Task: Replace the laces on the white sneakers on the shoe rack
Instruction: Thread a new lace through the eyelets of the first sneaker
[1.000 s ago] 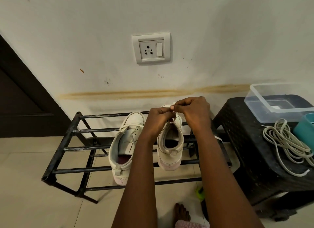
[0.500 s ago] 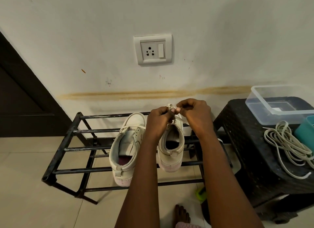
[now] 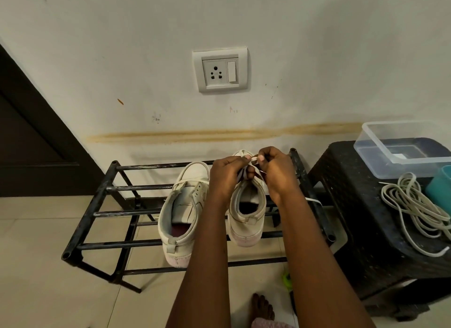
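Two white sneakers stand heel-toward-me on the black metal shoe rack (image 3: 102, 214). The left sneaker (image 3: 181, 213) has a loose lace across its tongue. Over the toe end of the right sneaker (image 3: 246, 216), my left hand (image 3: 225, 178) and my right hand (image 3: 277, 172) meet. Both pinch a white lace (image 3: 254, 158) between their fingertips. One end of that lace trails off to the right of the shoe (image 3: 313, 200). My hands hide the eyelets of the right sneaker.
A black plastic stool (image 3: 361, 220) stands right of the rack, carrying a bundle of off-white laces (image 3: 415, 205), a clear plastic box (image 3: 402, 147) and a teal container (image 3: 440, 186). A wall socket (image 3: 220, 70) is above. My bare foot (image 3: 262, 307) is on the tiled floor.
Both hands stayed over the right sneaker's toe end, and the fingertips have drawn a short stretch of lace into view between them. The sneakers have not moved.
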A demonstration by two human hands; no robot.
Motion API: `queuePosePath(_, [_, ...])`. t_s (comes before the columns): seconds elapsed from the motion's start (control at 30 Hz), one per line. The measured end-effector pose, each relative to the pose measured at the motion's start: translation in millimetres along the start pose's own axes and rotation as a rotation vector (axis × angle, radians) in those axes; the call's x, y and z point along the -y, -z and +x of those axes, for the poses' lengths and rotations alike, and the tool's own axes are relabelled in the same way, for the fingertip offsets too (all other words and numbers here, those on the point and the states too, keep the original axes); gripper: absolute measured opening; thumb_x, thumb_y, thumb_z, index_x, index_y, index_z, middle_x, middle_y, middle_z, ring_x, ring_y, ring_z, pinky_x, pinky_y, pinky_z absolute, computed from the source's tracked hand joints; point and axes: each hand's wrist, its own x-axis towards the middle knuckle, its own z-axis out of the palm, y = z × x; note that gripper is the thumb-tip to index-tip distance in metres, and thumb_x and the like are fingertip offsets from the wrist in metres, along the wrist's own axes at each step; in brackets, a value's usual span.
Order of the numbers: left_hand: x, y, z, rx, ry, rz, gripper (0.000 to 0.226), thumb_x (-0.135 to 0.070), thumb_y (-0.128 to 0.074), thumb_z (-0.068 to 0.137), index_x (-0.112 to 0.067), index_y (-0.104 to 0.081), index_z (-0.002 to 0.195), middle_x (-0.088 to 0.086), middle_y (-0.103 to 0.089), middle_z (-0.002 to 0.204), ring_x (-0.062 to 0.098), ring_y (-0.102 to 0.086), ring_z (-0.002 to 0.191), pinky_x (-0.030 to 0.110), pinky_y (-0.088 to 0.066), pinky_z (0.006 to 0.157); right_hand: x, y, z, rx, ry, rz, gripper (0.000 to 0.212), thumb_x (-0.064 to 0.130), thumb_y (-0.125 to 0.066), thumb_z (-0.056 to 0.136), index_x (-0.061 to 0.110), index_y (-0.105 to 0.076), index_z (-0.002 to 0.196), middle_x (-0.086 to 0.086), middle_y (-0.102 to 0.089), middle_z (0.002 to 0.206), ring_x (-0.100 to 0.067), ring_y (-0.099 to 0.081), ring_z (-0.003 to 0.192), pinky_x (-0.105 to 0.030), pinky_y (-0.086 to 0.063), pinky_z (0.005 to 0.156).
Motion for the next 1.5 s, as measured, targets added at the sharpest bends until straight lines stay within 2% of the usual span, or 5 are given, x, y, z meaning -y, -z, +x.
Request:
queuePosePath(0.23, [3.4,-6.4,-2.1,-0.048,0.012,-0.048,0.020,-0.008,-0.060,0.089,-0.008,-0.068,0.071,0.003,-0.063,0.058,0.015,-0.056,0.054,0.029,-0.050,0.062,-1.4,-2.9,-2.9,-0.030,-0.169,0.310,0.032,-0.011,-0.028,0.094,0.008,-0.045,0.075,-0.012,-0.052,0.069,-0.018,-0.051,0.053,-0.027,-0.048,0.051])
queuePosePath(0.8, [-2.4,10.9,2.9,0.063,-0.099,0.282,0.039,-0.024,-0.059,0.091,-0.030,-0.048,0.129,0.000,-0.070,0.085,-0.002,-0.065,0.074,0.013,-0.048,0.073,-2.1,6.1,1.5,-0.023,0.392,-0.528,0.012,-0.005,-0.069,0.076,0.007,-0.070,0.079,-0.005,-0.067,0.074,-0.014,-0.065,0.067,-0.028,-0.056,0.070])
queuePosePath(1.1, [-9.4,13.8,1.3,0.062,-0.112,0.637,0.027,-0.014,-0.077,0.073,-0.009,-0.074,0.100,0.010,-0.074,0.092,0.018,-0.066,0.083,0.031,-0.053,0.082,-6.1,-1.5,-4.2,-0.177,0.527,-0.758,0.017,0.002,-0.063,0.086,0.003,-0.073,0.100,-0.013,-0.073,0.098,-0.021,-0.068,0.087,-0.019,-0.046,0.081])
queuePosePath(1.33, [-4.0,-3.0,-10.3,-0.111,-0.289,0.913,0.019,-0.019,-0.061,0.083,-0.008,-0.073,0.092,0.012,-0.071,0.086,0.026,-0.064,0.082,0.037,-0.050,0.074,0.1,-2.1,-1.9,0.059,0.335,-1.142,0.030,0.000,-0.044,0.093,0.003,-0.064,0.115,-0.017,-0.057,0.114,-0.028,-0.055,0.105,-0.031,-0.043,0.086])
queuePosePath(1.5, [2.6,0.8,-8.4,-0.111,-0.286,0.816,0.028,-0.019,-0.064,0.082,-0.018,-0.069,0.110,0.006,-0.069,0.108,0.021,-0.063,0.099,0.033,-0.049,0.085,-4.6,7.2,1.4,0.156,0.098,-0.678,0.028,0.003,-0.037,0.097,-0.003,-0.063,0.106,-0.013,-0.062,0.094,-0.021,-0.055,0.083,-0.032,-0.042,0.072])
